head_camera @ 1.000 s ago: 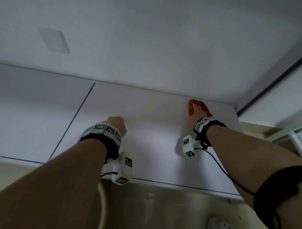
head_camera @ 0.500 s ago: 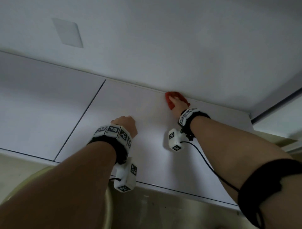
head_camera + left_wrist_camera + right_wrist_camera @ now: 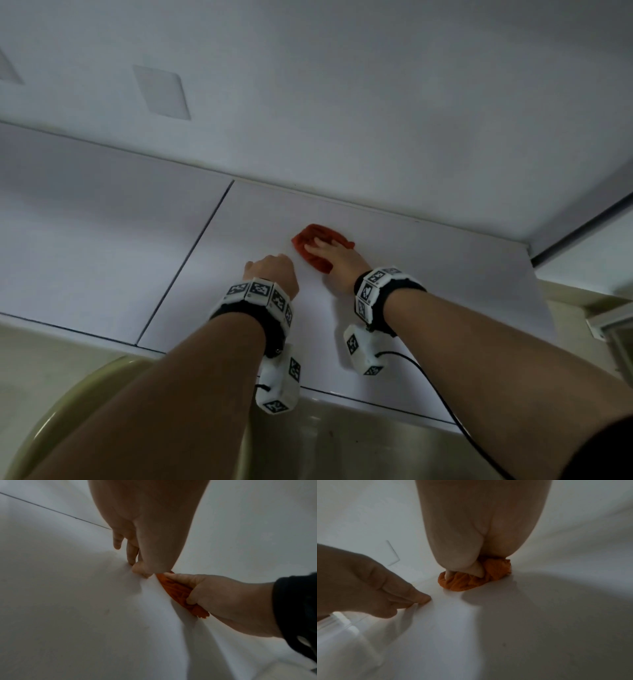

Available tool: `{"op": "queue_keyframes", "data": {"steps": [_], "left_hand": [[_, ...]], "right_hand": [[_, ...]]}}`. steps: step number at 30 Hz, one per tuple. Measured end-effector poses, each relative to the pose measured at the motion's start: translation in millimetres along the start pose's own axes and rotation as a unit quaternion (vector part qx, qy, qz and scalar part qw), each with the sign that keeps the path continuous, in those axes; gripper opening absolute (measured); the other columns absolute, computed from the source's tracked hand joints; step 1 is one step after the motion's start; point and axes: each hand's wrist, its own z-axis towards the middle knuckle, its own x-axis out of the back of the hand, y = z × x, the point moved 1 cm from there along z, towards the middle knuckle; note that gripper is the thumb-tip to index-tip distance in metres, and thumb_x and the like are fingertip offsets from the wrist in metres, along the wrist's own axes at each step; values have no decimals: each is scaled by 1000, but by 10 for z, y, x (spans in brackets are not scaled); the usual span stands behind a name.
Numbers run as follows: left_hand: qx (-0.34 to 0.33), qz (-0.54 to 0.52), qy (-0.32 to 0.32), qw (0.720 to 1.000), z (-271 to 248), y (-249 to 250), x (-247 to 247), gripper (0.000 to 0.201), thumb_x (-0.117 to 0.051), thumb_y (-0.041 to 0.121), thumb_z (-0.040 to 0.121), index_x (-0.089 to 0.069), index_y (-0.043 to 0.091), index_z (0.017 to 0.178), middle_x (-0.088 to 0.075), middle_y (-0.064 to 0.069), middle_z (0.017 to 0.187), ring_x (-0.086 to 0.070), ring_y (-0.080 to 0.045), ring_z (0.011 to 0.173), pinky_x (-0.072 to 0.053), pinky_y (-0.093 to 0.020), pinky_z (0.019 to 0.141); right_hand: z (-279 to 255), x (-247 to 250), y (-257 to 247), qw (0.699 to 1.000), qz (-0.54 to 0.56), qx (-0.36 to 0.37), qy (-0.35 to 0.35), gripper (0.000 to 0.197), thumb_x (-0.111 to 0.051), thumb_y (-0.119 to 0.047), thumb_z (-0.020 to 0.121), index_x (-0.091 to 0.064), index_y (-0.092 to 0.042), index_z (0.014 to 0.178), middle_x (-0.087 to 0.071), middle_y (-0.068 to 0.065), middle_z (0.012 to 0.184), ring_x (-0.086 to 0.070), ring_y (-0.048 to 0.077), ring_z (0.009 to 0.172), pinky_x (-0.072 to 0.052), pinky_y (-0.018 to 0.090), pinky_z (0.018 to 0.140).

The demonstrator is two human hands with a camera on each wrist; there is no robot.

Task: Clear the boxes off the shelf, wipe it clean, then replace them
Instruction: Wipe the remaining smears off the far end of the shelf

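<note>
Two hands work on the white shelf (image 3: 428, 274), and no boxes show on it, so the wiping step looks under way. The right hand (image 3: 337, 260) grips a bunched orange cloth (image 3: 310, 245) toward the back of the shelf, near the wall, its fingers (image 3: 478, 569) curled into the folds and pressing them down. The left hand (image 3: 270, 274) sits just beside it, holding nothing, its loosely curled fingers (image 3: 131, 555) touching the shelf with their tips. To wipe well, I would keep the cloth flat under steady pressure, run overlapping strokes from the back edge toward the front, and carry them across the seam (image 3: 191, 253) to the neighbouring panel.
</note>
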Motion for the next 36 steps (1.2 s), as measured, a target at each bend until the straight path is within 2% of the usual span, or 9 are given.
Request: {"op": "queue_keyframes", "data": {"steps": [7, 10, 15, 18, 21, 23, 26, 29, 36], "left_hand": [[6, -5, -37, 999, -89, 3, 9, 45, -39, 14, 88, -44, 17, 133, -52, -3, 130, -50, -21, 121, -30, -42, 107], [-10, 9, -14, 1000, -196, 35, 17, 43, -38, 12, 89, -44, 14, 132, -51, -3, 131, -47, -20, 124, -27, -42, 112], [-33, 44, -4, 998, -403, 150, -8, 34, -37, 13, 91, -55, 13, 120, -56, -4, 125, -51, -21, 120, -29, -40, 110], [-28, 17, -23, 999, -542, 245, 21, 27, -37, 16, 93, -63, 15, 102, -64, -3, 114, -57, -21, 111, -30, -40, 109], [-49, 47, -43, 997, -744, 285, 1, 24, -38, 18, 92, -62, 17, 90, -66, -2, 106, -59, -21, 104, -31, -40, 108], [-62, 75, -61, 993, -905, 291, -7, 28, -39, 18, 92, -66, 16, 99, -66, -1, 108, -59, -20, 106, -31, -40, 108], [-93, 110, -70, 987, -1170, 314, 95, 34, -43, 15, 91, -66, 21, 115, -64, 1, 120, -56, -19, 114, -29, -39, 110], [-126, 128, -53, 982, -1459, 343, 311, 39, -46, 14, 92, -58, 23, 128, -55, 1, 134, -48, -19, 125, -27, -38, 112], [-156, 119, 23, 980, -2052, 186, 932, 50, -41, 11, 94, -42, 26, 141, -40, 3, 148, -38, -19, 135, -27, -37, 114]], "right_hand": [[-210, -49, -81, 999, 40, -8, -17, 60, -43, -6, 96, -23, -28, 148, -8, -1, 158, -5, 25, 146, 3, 28, 115], [-424, -114, -108, 999, 54, -3, 5, 54, -40, -4, 97, -29, -22, 146, -18, -1, 157, -13, 20, 146, -5, 25, 116], [-718, -367, -100, 998, 70, -4, 10, 55, -46, -8, 95, -35, -32, 143, -19, -5, 156, -12, 23, 146, -3, 35, 119], [-932, -467, -140, 999, 34, -2, 7, 55, -50, -9, 93, -38, -33, 142, -22, -6, 156, -15, 23, 145, -7, 36, 118], [-1166, -551, -216, 998, 62, -33, -8, 47, -49, -28, 96, -41, -28, 142, -27, -1, 154, -22, 23, 143, -14, 34, 119], [-1380, -558, -301, 997, 57, -53, -14, 49, -50, -37, 94, -46, -19, 140, -37, 5, 150, -33, 21, 137, -23, 30, 115], [-1691, -525, -388, 997, 54, -57, -7, 40, -58, -18, 91, -54, -13, 131, -51, 7, 138, -47, 21, 125, -32, 27, 109], [-2000, -485, -506, 991, 105, -85, 2, 42, -49, -9, 94, -53, -24, 133, -49, 6, 139, -45, 24, 128, -29, 23, 105], [-2610, -160, -940, 993, 70, -82, 52, 49, -41, -1, 91, -46, -16, 138, -49, 8, 140, -42, 24, 130, -27, 26, 108]]}}
